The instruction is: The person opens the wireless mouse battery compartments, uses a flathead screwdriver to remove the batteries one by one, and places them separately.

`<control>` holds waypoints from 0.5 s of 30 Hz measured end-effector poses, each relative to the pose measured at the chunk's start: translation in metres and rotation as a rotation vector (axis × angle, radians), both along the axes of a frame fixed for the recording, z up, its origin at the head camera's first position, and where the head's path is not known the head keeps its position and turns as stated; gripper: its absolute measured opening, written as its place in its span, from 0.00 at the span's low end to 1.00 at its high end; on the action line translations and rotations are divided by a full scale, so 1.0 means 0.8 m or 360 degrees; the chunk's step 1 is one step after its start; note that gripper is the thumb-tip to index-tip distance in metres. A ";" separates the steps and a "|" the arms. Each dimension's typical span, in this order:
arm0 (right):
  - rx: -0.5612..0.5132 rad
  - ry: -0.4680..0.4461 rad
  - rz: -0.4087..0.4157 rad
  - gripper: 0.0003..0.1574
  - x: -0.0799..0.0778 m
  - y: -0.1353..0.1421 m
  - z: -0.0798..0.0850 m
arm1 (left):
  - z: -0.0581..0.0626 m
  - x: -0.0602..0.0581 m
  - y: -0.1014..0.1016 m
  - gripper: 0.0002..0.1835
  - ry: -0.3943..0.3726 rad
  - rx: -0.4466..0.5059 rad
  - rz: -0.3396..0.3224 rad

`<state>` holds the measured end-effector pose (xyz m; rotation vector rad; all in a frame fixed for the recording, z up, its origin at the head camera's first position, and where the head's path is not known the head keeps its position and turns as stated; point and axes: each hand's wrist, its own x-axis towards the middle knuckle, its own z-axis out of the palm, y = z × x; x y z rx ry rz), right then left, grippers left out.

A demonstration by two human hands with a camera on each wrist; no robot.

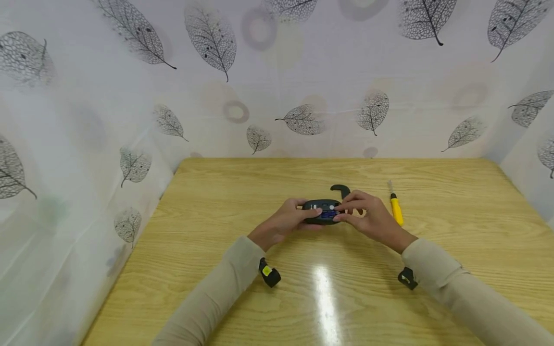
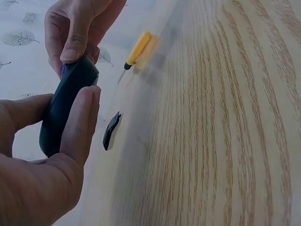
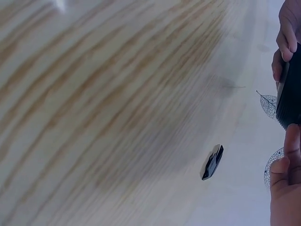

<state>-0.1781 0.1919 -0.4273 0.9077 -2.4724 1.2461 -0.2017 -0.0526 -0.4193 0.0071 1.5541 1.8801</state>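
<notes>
A black computer mouse [image 1: 309, 205] is held above the table with its underside up. A blue battery [image 1: 327, 214] shows in its open compartment. My left hand [image 1: 287, 218] grips the left end of the mouse, its thumb lying over the underside beside the battery. At the other end, my right hand [image 1: 368, 216] pinches at the battery with thumb and fingertips, which partly hide it. The left wrist view shows the mouse [image 2: 66, 108] edge-on between left thumb and fingers. Behind the hands lies a curved black cover [image 1: 341, 188], seen also in the right wrist view.
A screwdriver [image 1: 396, 209] with a yellow handle lies on the wooden table [image 1: 216, 192], right of the right hand, its tip pointing away. A white leaf-patterned cloth [image 1: 324, 86] hangs behind the table and along its sides.
</notes>
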 end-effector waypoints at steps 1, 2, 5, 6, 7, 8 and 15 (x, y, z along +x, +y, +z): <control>0.0012 0.0011 -0.0010 0.12 0.000 0.000 0.000 | 0.000 0.000 0.000 0.28 -0.0001 0.0002 -0.0001; 0.0022 0.0022 -0.0020 0.11 0.000 0.000 0.001 | -0.001 0.000 0.001 0.28 -0.0002 0.0004 0.0001; 0.0051 0.0066 -0.0051 0.11 -0.001 0.002 0.004 | -0.002 0.000 0.002 0.29 -0.0002 0.0008 0.0012; 0.0059 0.0079 -0.0060 0.12 -0.001 0.003 0.006 | -0.002 0.000 0.002 0.29 -0.0004 0.0010 0.0018; 0.0066 0.0094 -0.0065 0.13 -0.001 0.005 0.007 | -0.003 0.000 0.002 0.29 -0.0006 0.0006 0.0023; 0.0076 0.0107 -0.0072 0.13 -0.001 0.007 0.009 | -0.003 0.000 0.002 0.30 -0.0009 0.0002 0.0031; 0.0149 0.0144 -0.0050 0.15 -0.006 0.024 0.016 | -0.007 -0.002 0.001 0.31 -0.0021 -0.0030 0.0055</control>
